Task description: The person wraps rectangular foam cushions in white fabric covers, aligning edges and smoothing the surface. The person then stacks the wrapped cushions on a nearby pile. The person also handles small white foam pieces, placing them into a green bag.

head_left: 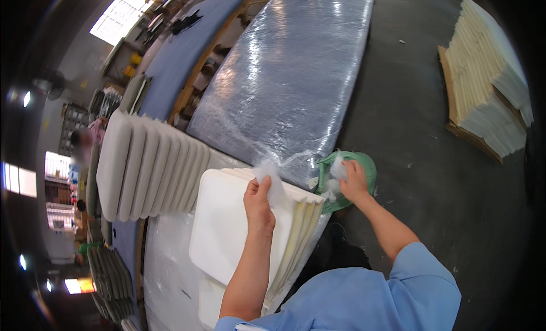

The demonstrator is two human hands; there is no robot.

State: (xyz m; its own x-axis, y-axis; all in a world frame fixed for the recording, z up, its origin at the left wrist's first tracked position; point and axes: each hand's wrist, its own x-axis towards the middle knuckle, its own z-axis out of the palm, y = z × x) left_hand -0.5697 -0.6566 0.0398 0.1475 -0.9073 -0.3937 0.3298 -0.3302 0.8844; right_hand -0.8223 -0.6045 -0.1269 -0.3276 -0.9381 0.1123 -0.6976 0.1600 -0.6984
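Note:
My left hand (259,203) pinches a thin tuft of white fibre stuffing (269,176) above a stack of white foam cushion pads (227,217). The pads lie flat on the plastic-covered table, their yellowish layered edges facing right. My right hand (354,182) reaches into a green basket (369,170) at the table's right edge, its fingers against a white clump of stuffing (338,169). More white fluff lies lower in the basket. The fingertips of the right hand are partly hidden by the fluff.
Beige finished cushions (133,166) stand in a row to the left. Ahead stretches a long table (284,75) wrapped in shiny clear plastic over blue. Stacked cream foam sheets (483,75) rest on the floor at the far right. Grey-green cushions (111,280) pile up at lower left.

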